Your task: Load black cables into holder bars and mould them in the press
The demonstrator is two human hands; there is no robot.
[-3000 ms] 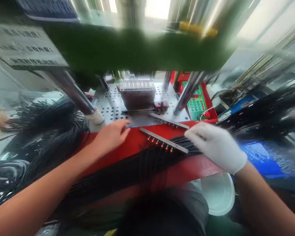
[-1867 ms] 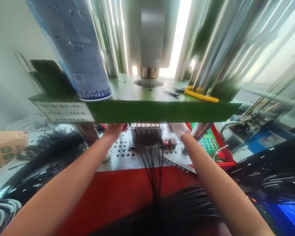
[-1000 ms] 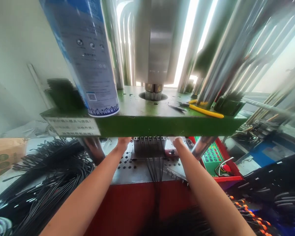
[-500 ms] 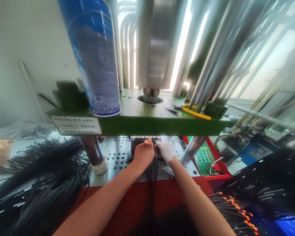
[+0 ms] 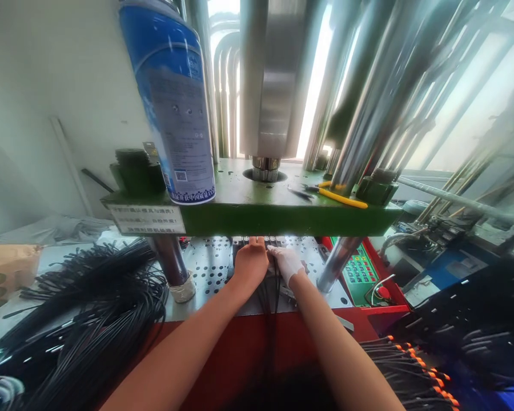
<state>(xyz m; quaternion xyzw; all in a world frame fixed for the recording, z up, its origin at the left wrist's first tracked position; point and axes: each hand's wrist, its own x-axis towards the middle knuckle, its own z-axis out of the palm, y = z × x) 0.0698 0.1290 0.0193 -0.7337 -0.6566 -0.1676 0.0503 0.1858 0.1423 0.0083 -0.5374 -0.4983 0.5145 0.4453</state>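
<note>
Closest on the right there's a spread of orange-tipped cables [image 5: 420, 363] near the red ledge [image 5: 240, 348], with a big black bundle [image 5: 89, 302] sprawling on the left. A few thin black cables [image 5: 276, 294] run up the middle, over the ledge, to the dark block [image 5: 237, 256] on the holed metal surface [image 5: 207, 287]. The bare left hand [image 5: 252, 262] is at the block's front, fingers bent, grip narrow, but I can't tell if it's pinching anything. The gloved right hand [image 5: 286, 264] is just beside it by the cables, grip also narrow, contents hidden. I'd guess the cables are light, bendy and a bit slick, so best held close to the block where they flop least. Block looks heavy and rigid, probably one for both ends. Past that, a can [image 5: 175, 114] and yellow pliers [image 5: 342, 198] sit up on the green beam [image 5: 282, 220]
</note>
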